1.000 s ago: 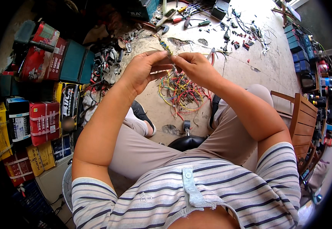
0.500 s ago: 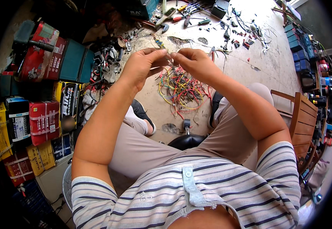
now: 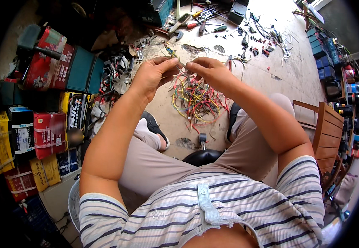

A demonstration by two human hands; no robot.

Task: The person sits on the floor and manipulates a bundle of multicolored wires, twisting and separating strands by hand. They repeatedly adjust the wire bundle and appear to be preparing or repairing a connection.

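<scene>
Both of my hands are raised over the floor in front of me, close together with the fingertips almost meeting. My left hand (image 3: 154, 76) is closed, thumb against forefinger, on a thin bunch of wires (image 3: 181, 65). A yellow and blue wire end (image 3: 170, 51) sticks out beyond it. My right hand (image 3: 211, 71) pinches at the same wires from the other side, its fingers curled. The exact grip point is too small to make out. Below the hands, a tangled heap of red, yellow, green and dark wires (image 3: 199, 100) lies on the floor between my shoes.
Pliers (image 3: 229, 62) with red handles lie beyond my right hand. Screwdrivers (image 3: 214, 29) and a brush (image 3: 180, 23) lie farther off, near scattered wire scraps (image 3: 284, 43). Boxes (image 3: 49, 134) are stacked at left. A wooden chair (image 3: 326, 132) and loaded shelves stand at right.
The view has shifted slightly. The right thumb and fingertips have moved a little apart from the left ones, while both hands stay over the wire heap.
</scene>
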